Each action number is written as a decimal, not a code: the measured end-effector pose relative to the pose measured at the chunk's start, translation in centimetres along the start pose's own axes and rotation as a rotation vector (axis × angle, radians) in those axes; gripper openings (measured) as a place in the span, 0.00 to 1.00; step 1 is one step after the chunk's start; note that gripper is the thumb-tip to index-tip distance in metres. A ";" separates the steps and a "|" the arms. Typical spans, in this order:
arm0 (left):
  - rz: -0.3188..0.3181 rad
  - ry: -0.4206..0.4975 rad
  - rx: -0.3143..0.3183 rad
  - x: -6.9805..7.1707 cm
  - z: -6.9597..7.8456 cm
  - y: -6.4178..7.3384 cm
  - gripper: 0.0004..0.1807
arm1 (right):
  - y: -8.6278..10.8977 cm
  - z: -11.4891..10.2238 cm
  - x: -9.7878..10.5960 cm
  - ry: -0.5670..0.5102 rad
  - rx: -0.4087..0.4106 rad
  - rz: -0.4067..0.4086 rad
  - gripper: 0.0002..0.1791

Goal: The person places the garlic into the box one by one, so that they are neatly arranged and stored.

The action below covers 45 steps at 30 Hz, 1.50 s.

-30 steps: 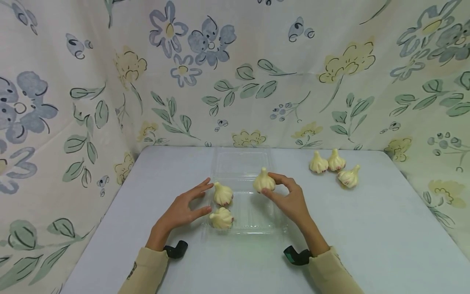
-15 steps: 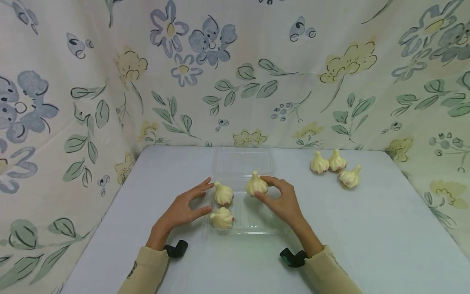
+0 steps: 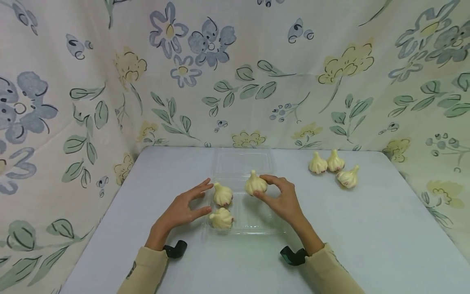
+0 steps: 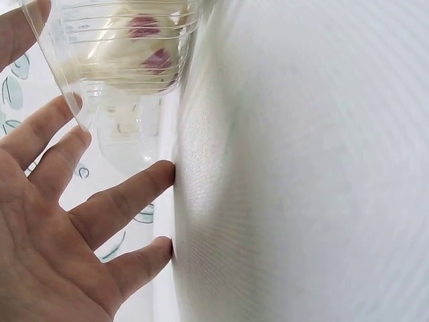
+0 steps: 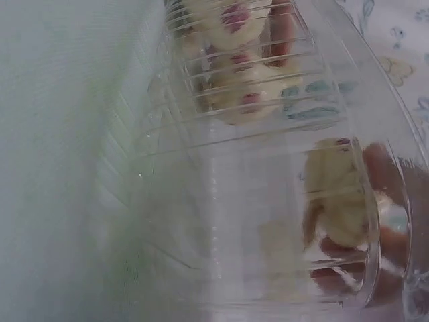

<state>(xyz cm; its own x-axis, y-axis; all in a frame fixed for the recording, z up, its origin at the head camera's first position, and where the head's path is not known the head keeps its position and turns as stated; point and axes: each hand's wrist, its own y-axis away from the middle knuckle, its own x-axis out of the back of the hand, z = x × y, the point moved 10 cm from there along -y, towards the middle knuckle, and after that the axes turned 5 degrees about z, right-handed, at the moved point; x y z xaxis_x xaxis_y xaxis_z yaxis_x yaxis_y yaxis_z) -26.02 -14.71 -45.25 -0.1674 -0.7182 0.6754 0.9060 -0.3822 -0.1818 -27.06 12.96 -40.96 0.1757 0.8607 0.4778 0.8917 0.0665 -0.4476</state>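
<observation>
A garlic bulb (image 3: 254, 184) is pinched between the thumb and fingers of my right hand (image 3: 280, 199), stem up, over the right half of a clear plastic clamshell container (image 3: 253, 229). Two other bulbs lie along the container's left side: an upper garlic bulb (image 3: 222, 194) and a lower garlic bulb (image 3: 222, 218). My left hand (image 3: 185, 209) has its fingers spread at the container's left edge. In the left wrist view some fingertips (image 4: 79, 137) touch the clear wall, and two more reach down to the tabletop. Through the clear plastic, the right wrist view shows the held bulb (image 5: 338, 194).
Three more garlic bulbs (image 3: 335, 161) sit in a group at the back right of the white table (image 3: 371, 232). The container's open lid (image 3: 242, 162) lies flat toward the back edge. Behind and at the left hangs a floral curtain (image 3: 235, 81).
My right hand has carried the held garlic bulb a little to the left over the container, then stayed nearly still. My left hand holds its place.
</observation>
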 end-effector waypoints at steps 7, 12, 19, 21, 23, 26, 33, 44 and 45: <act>-0.002 0.001 -0.003 0.0 0.0 0.0 0.39 | 0.0 -0.3 -0.7 0.017 0.008 -0.010 0.28; -0.002 -0.005 0.002 0.0 0.0 0.0 0.39 | -0.1 -0.7 -1.4 0.019 0.027 -0.038 0.29; -0.005 -0.013 -0.001 0.0 -0.1 -0.1 0.39 | -0.2 -1.0 -2.3 0.046 0.028 -0.085 0.28; -0.007 -0.010 0.002 0.0 -0.1 -0.1 0.39 | -0.2 -1.1 -2.6 0.051 0.027 -0.101 0.28; -0.007 -0.009 0.004 0.0 0.0 -0.1 0.39 | -0.2 -1.2 -2.8 0.063 0.031 -0.111 0.27; -0.005 -0.012 0.004 0.1 0.0 -0.1 0.39 | -0.3 -1.4 -3.1 0.092 0.041 -0.118 0.27; -0.001 -0.020 0.013 0.0 -0.2 -0.1 0.38 | -0.4 -1.2 -3.9 0.151 0.036 -0.142 0.26; 0.003 -0.007 0.011 0.0 -0.1 -0.1 0.39 | -0.4 -1.3 -4.3 0.230 0.021 -0.160 0.26; 0.004 -0.007 0.012 0.0 0.0 -0.1 0.39 | -0.3 -1.3 -4.3 0.237 0.026 -0.160 0.26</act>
<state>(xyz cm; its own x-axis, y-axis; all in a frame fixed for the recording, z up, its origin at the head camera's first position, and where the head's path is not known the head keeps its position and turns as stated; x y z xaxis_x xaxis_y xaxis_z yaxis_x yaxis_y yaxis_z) -26.12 -14.73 -45.24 -0.1614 -0.7155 0.6797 0.9111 -0.3727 -0.1760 -27.58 8.58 -41.86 0.1291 0.6967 0.7057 0.9054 0.2074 -0.3704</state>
